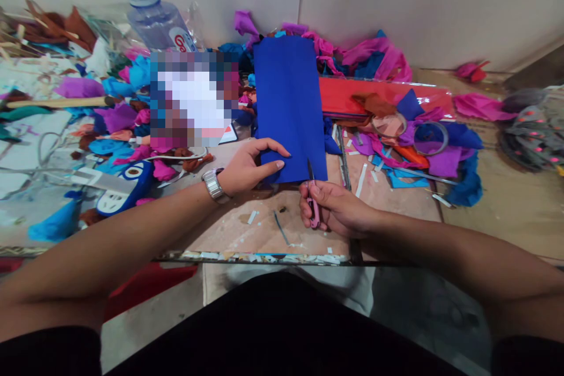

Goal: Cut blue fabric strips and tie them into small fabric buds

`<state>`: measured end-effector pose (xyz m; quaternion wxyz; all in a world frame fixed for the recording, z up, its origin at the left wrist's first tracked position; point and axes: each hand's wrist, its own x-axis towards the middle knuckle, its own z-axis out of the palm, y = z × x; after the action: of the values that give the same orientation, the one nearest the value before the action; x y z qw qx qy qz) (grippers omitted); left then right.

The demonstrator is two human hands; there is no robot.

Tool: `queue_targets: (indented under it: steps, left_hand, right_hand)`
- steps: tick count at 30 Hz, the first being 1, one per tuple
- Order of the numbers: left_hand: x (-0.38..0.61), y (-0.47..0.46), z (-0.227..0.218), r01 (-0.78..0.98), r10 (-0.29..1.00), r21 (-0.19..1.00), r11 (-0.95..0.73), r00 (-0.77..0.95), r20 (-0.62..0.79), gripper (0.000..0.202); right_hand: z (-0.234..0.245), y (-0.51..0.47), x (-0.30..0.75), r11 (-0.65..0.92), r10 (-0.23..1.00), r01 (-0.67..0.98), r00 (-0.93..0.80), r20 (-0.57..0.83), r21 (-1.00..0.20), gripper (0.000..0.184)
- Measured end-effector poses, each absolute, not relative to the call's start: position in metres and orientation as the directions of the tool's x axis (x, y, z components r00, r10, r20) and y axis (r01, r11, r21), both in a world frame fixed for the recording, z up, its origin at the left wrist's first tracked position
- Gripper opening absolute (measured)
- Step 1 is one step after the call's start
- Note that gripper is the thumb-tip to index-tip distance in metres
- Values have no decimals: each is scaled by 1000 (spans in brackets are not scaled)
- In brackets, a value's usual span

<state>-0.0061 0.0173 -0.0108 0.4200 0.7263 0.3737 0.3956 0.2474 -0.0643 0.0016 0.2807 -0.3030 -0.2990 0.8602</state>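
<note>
A long blue sheet of paper (288, 94) stretches away from me over the worktable. My left hand (251, 167), with a metal watch on its wrist, grips the sheet's near left edge. Its thumb and forefinger lie on top, while the other fingers are hidden. In my right hand (328, 202) is a pair of scissors (314, 211) with pink handles, my fingers closed round them. The dark blade points away from me at the sheet's near edge, toward its right corner. How far apart the blades are cannot be made out.
Crumpled coloured paper (374, 59) is heaped behind and on both sides. A clear bottle (154, 20) with a white cap stands at the back left. A blue-and-white power strip (121, 188) lies left, red sheets (343, 94) and tape rolls (430, 139) right.
</note>
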Motion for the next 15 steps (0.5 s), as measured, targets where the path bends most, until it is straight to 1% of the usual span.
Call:
queue_targets:
  steps: [8,15]
  left_hand:
    - [-6,18,-11,213,875,902,-375,404,267,30]
    - [-6,18,-11,200,873,910,-364,412,259,26]
  right_hand:
    - [1,-65,249,-667,659,-287,-657,-366,-687,48]
    - [0,-65,247,-672,655,-296,-664,-359,-678,47]
